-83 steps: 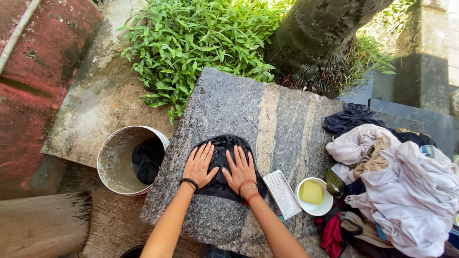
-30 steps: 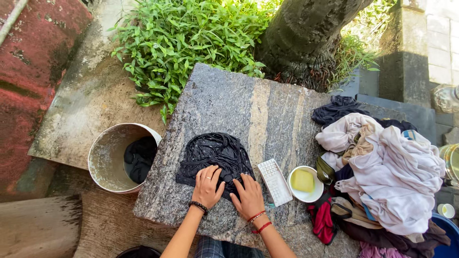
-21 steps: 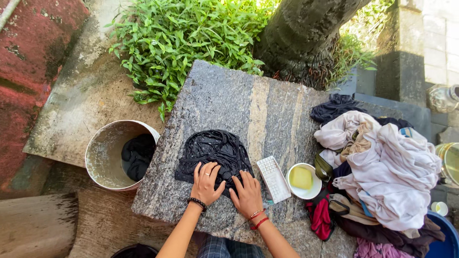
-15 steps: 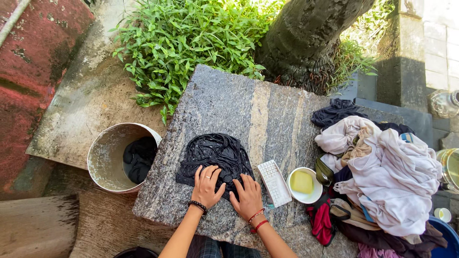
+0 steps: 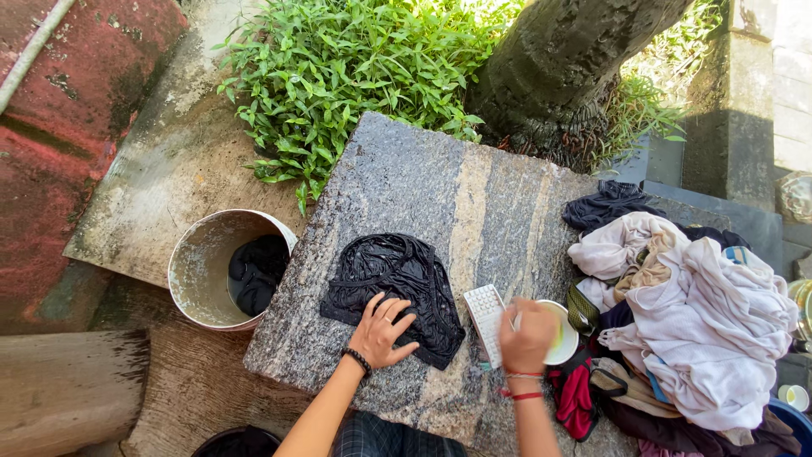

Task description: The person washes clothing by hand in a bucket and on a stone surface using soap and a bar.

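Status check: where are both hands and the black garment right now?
Left hand flat on black garment, spread on stone slab. Right hand over soap dish, beside white brush. Nothing in the way.

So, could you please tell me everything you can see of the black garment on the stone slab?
The black garment looks wet and shiny, crumpled into a wrinkled, roughly rounded heap. It lies flat on the grey stone slab, near its front left part. The left hand presses on its near edge; a white brush lies just right of it.
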